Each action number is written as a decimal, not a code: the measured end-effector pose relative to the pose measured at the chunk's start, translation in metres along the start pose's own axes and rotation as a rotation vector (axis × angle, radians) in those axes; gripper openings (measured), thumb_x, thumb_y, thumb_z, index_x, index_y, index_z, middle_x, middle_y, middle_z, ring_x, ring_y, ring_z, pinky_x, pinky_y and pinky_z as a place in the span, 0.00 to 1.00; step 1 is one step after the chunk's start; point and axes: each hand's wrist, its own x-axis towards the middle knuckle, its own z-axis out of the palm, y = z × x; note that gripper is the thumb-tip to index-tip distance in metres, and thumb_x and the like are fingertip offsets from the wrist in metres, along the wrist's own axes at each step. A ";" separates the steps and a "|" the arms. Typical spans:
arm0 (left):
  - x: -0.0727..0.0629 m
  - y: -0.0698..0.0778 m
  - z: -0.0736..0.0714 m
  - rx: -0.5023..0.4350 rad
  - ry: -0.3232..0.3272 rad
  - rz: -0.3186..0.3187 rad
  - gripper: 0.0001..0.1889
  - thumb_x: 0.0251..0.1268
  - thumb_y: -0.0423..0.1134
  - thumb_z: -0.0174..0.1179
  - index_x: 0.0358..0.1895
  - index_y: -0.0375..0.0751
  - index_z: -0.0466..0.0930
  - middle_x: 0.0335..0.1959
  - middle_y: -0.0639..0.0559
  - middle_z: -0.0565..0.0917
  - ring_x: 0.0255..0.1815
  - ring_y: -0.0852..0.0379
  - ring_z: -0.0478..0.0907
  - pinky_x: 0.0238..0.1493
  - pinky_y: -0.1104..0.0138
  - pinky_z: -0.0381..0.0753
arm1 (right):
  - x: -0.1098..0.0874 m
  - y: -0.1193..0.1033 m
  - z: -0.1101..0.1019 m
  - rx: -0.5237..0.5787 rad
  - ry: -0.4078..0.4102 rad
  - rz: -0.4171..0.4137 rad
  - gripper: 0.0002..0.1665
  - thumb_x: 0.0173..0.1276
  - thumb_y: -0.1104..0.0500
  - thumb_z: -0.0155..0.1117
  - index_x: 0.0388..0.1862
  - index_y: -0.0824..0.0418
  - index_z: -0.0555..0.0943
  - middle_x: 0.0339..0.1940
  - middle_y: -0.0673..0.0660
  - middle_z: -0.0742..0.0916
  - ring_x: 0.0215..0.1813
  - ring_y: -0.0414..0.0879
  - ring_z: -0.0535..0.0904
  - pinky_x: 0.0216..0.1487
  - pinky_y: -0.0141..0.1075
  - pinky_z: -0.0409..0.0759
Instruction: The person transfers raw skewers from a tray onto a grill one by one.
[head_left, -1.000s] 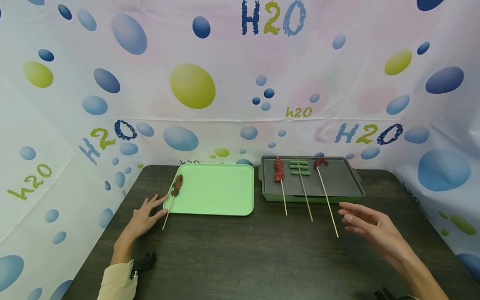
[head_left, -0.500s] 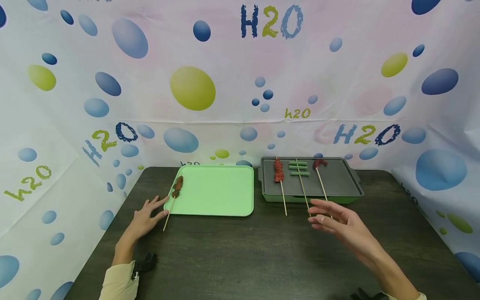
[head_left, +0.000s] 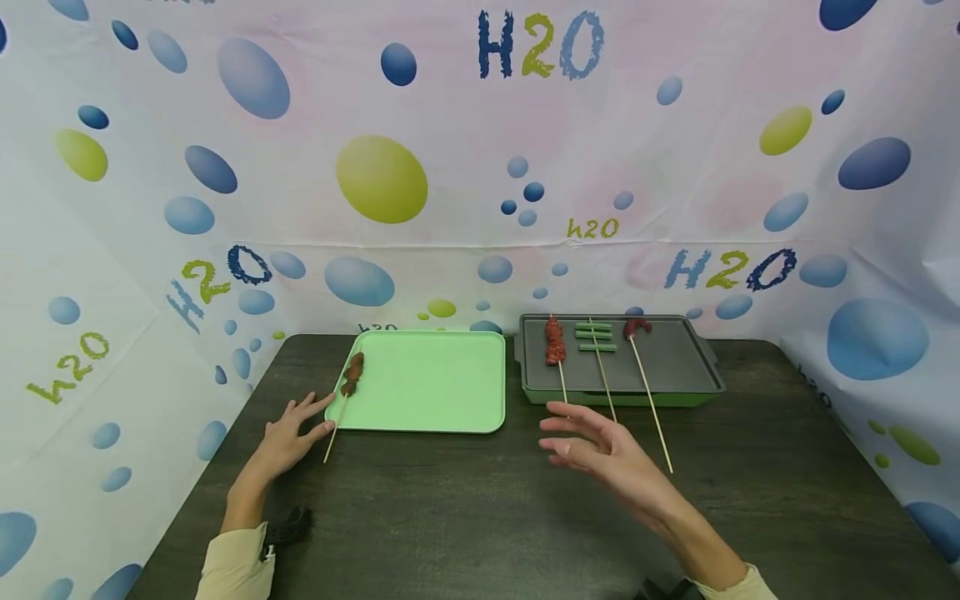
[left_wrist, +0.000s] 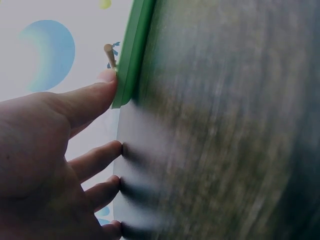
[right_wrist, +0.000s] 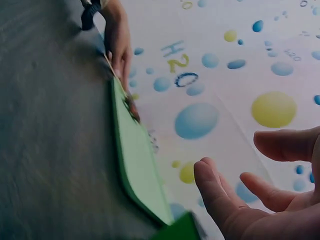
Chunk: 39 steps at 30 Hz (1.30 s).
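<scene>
At the near left corner of the light green tray (head_left: 427,392), my left hand (head_left: 285,437) has its fingers spread, its thumb touching the tray's edge. The left wrist view shows that thumb (left_wrist: 92,100) against the green rim, the other fingertips on the table. A brown meat skewer (head_left: 352,375) lies along the tray's left side, its stick sticking out past the front. My right hand (head_left: 600,454) hovers with loosely extended fingers, nothing in them, before the grill pan (head_left: 678,358). It covers the lower stick ends of the red meat skewer (head_left: 555,342) and the green vegetable skewer (head_left: 596,347).
A third skewer (head_left: 651,396) with a dark red curled piece lies on the pan's right half, its stick reaching over the front edge onto the dark table (head_left: 450,517). Behind the table hangs a printed white cloth (head_left: 450,108).
My right hand has moved left, from right of the third skewer to in front of the red meat skewer. The left hand stays at the tray corner.
</scene>
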 end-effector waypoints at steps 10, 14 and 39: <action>0.000 0.001 0.000 -0.008 0.001 0.008 0.33 0.77 0.47 0.60 0.76 0.32 0.65 0.76 0.19 0.53 0.75 0.14 0.39 0.60 0.17 0.34 | 0.034 0.023 0.038 0.119 -0.061 0.059 0.36 0.78 0.62 0.61 0.80 0.65 0.61 0.68 0.66 0.78 0.70 0.64 0.75 0.66 0.49 0.77; 0.001 0.000 -0.002 -0.001 0.005 0.007 0.33 0.77 0.47 0.60 0.76 0.32 0.65 0.76 0.19 0.54 0.75 0.13 0.40 0.60 0.17 0.35 | 0.047 0.029 0.054 0.174 -0.081 0.082 0.36 0.78 0.62 0.61 0.79 0.67 0.62 0.66 0.67 0.79 0.68 0.62 0.77 0.66 0.48 0.78; 0.001 -0.002 -0.002 0.004 0.007 0.022 0.32 0.76 0.46 0.60 0.76 0.32 0.66 0.76 0.19 0.55 0.75 0.13 0.41 0.59 0.17 0.36 | 0.132 0.065 0.148 0.371 -0.148 0.244 0.33 0.76 0.65 0.61 0.77 0.68 0.66 0.64 0.70 0.82 0.60 0.56 0.83 0.64 0.48 0.79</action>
